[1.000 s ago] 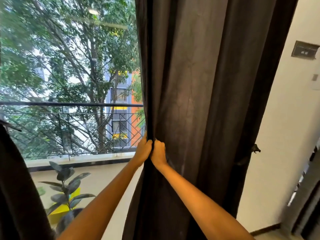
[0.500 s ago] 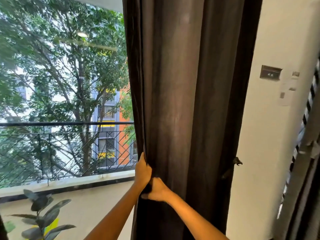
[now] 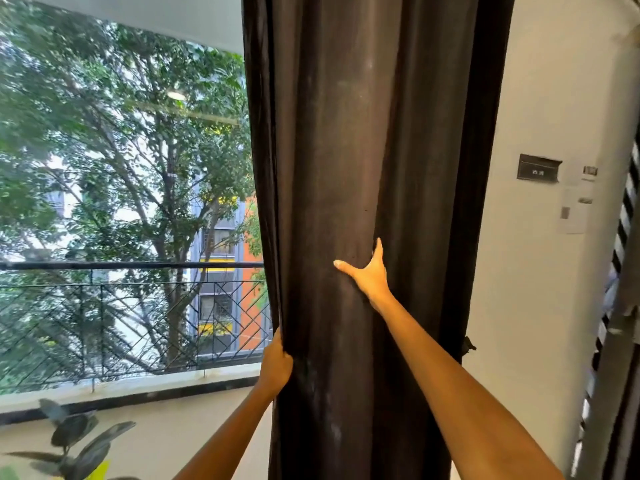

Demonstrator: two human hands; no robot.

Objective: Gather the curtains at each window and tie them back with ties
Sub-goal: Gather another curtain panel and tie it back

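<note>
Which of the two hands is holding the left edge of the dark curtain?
The left hand, the lower one, grips the dark curtain at its left edge. The right hand is higher, spread on the front folds.

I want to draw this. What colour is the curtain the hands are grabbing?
Dark brown-grey, plain, no pattern; the curtain shows in the head view.

Head camera faces the curtain (image 3: 363, 168) closely, level

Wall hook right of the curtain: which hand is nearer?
Right. The right hand reaches across the curtain, up and left of the hook; the left hand grips the curtain's far left edge.
</note>
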